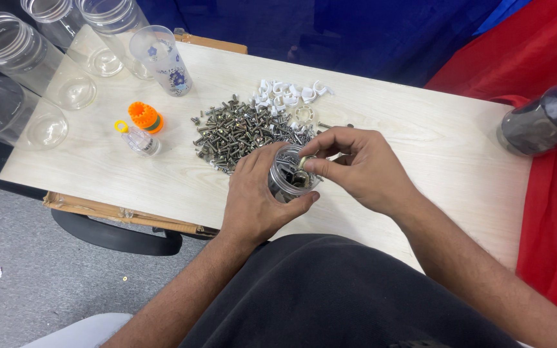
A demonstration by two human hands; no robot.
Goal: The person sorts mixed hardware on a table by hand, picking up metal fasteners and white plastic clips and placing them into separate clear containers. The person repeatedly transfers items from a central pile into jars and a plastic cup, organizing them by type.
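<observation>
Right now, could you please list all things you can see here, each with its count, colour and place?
small jar: one, clear, partly filled with metal pieces, near table edge, in the left hand.
screws: one big pile, dark grey metal, middle of table.
clips: a small heap, count unclear, white, behind the screws.
large jars: about five, clear, lying at far left corner.
cup: one, clear with blue flowers, far left.
orange part: one, left of the screws.
small bottle: one, clear with yellow ring, beside the orange part.
table: one, light wood.
left hand: grip around the small jar.
right hand: fingertips at the jar mouth, pinching a small piece.
</observation>
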